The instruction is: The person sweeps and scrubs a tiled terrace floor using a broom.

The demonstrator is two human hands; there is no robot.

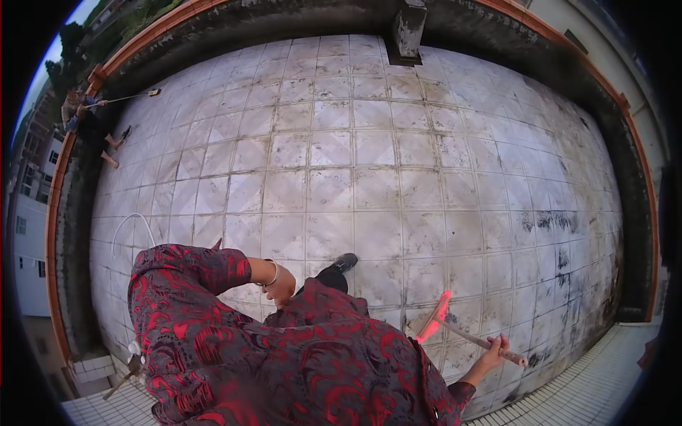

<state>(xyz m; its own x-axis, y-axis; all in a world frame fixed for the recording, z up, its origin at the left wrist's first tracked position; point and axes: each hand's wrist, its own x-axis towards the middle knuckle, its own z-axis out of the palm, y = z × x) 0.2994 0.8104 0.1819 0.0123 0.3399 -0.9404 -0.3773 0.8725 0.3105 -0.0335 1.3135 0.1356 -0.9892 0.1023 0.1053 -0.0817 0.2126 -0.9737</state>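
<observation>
Right hand (497, 348) grips the wooden handle (465, 338) of a red brush (435, 318) held out over the tiles (376, 234), a holding step where shifting it calls for a firm grasp; whether the left hand (281, 285) is open, I cannot tell.

At the lower right of the frame, you hold a tool with a round, light-brown handle (469, 337) in your right hand (495, 350); its narrow, bright pinkish-red head (435, 319) points toward the upper right.
</observation>
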